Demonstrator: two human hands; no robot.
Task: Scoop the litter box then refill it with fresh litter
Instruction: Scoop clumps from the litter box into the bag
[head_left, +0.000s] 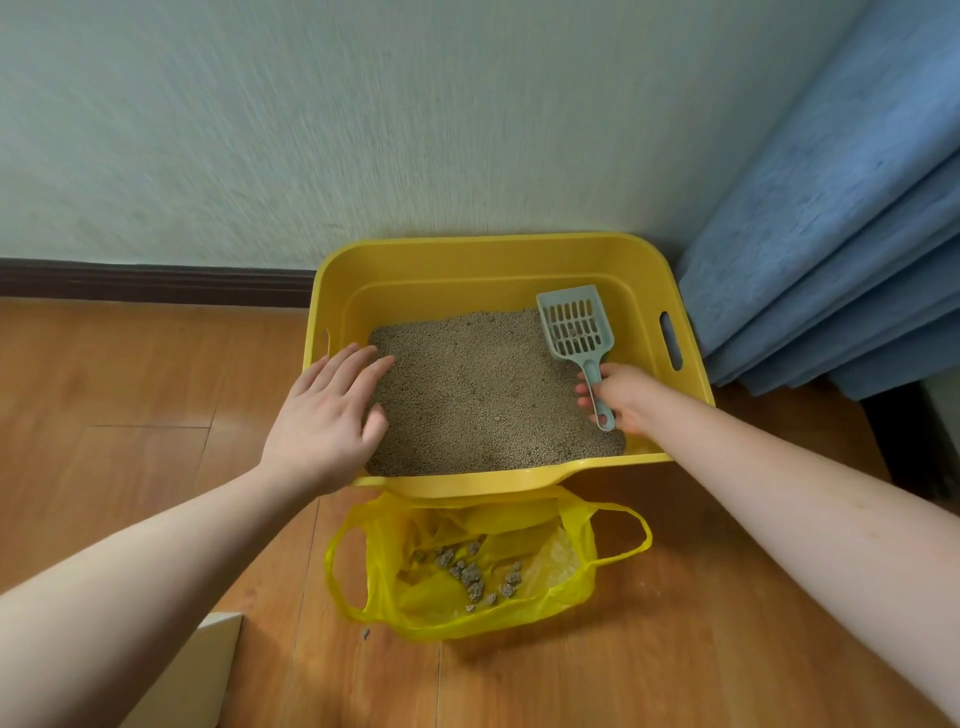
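So the yellow litter box (691, 384) sat on the wood floor (130, 374) against the wall, litter (483, 395) heaped toward 12 o'clock. Right hand (623, 397) pinched the handle of the blue-green scoop (575, 325), whose slotted head pointed to 12 o'clock over the litter's right edge. Left hand (324, 415) was flat and relaxed on the box's 9 o'clock rim, fingers over the litter. A yellow plastic bag (571, 587) with grey clumps (472, 574) lay at 6 o'clock of the box.
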